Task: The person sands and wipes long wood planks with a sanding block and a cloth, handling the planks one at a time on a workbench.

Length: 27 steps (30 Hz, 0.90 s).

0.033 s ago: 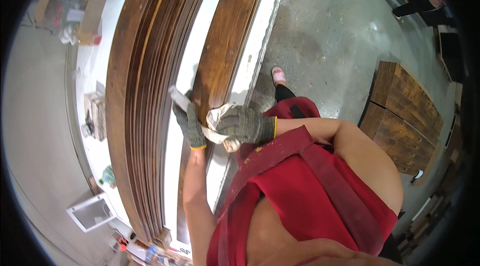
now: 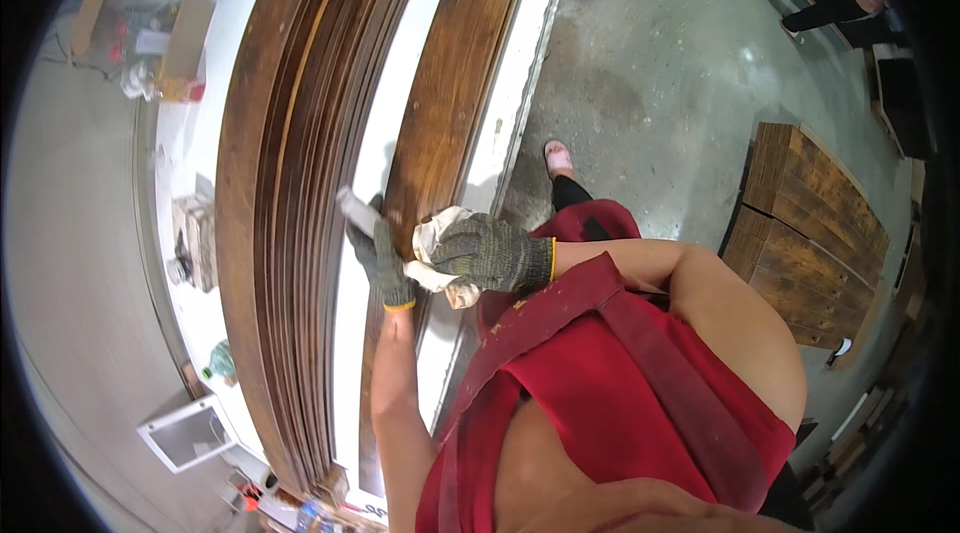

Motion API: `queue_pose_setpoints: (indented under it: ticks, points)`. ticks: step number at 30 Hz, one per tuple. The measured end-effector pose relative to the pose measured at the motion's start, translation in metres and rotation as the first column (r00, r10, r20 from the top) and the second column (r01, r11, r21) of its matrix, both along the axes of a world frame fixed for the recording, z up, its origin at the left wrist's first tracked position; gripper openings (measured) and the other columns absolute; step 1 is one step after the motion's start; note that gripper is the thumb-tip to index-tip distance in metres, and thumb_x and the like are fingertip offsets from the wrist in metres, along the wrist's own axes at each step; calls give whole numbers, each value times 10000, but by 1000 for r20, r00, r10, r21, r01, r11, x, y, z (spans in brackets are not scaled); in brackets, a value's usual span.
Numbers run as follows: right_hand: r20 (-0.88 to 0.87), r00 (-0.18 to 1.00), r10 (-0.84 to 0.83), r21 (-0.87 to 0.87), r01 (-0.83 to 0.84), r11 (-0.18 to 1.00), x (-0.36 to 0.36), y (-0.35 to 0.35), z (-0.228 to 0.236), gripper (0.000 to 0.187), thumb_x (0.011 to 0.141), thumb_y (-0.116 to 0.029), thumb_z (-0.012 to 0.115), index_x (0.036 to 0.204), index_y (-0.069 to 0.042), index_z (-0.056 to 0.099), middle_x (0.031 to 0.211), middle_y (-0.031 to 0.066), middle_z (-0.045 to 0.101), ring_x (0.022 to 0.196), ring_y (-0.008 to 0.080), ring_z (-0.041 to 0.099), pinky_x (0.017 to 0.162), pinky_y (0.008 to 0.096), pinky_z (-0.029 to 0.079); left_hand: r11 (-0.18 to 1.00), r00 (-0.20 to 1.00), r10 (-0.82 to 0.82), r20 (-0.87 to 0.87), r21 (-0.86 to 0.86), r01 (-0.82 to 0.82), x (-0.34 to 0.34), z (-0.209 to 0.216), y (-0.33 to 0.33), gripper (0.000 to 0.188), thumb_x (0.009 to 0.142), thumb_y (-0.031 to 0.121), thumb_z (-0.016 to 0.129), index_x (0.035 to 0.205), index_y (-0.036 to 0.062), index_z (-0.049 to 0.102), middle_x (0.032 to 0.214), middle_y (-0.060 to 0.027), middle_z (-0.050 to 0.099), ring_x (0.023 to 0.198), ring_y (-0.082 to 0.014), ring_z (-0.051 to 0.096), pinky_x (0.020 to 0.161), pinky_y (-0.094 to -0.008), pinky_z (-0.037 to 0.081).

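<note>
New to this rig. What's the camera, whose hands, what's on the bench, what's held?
No robot here: it's a person wearing dark gloves with yellow cuffs. The view comes from the left of two wide fisheye cameras on their head, looking down, so straight edges bend. Picture left is their left.

The white bench carries a row of brown planks on edge, close together, and a single plank lying flat nearer the person.

The left hand holds a pale piece; its exact kind is unclear. The right hand grips a whitish cloth by the flat plank.
</note>
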State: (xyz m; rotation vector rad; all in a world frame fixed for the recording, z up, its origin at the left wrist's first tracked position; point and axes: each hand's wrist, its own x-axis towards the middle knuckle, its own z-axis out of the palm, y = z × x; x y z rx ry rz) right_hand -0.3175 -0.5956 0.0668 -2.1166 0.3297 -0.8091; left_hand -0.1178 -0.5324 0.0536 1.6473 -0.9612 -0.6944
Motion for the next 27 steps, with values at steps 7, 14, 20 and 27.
queue_pose_setpoints:
  ticks: [7, 14, 20, 27]
  points:
    - [-140, 982, -124, -336, 71, 939, 40, -49, -19, 503, 834, -419, 643, 1290, -213, 598, 1308, 47, 578, 1283, 284, 479, 1109, 494, 322, 995, 994, 65, 86, -84, -58, 16, -25, 38, 819, 951, 507, 564, 1486, -34, 263, 1293, -251, 577, 1178, -320, 592, 1001, -431, 483]
    - [37, 955, -295, -457, 278, 845, -36, -229, -73, 1515, 186, -799, 807, 1527, -381, 238, 1505, 81, 414, 1413, 333, 340, 1187, 552, 156, 983, 967, 179, 178, -3, -182, 9, -15, 33, 595, 974, 357, 571, 1385, -44, 417, 1223, -194, 630, 1141, -297, 604, 1023, -408, 454]
    - [-107, 578, -809, -680, 551, 484, -114, -433, -60, 398, 938, -446, 573, 1275, -244, 641, 1332, 38, 611, 1283, 268, 509, 1108, 432, 353, 988, 957, 124, 263, 56, -143, 16, -17, 39, 733, 966, 374, 597, 1504, 9, 260, 1274, -207, 593, 1159, -316, 598, 1025, -429, 468]
    - [68, 385, -920, -459, 831, 314, -183, -624, -87, 357, 939, -382, 551, 1133, -108, 673, 1199, 157, 640, 1071, 352, 604, 921, 437, 476, 960, 900, 161, 405, 146, -237, 3, -5, 31, 740, 937, 390, 620, 1454, -40, 311, 1241, -208, 595, 1151, -339, 584, 1011, -456, 436]
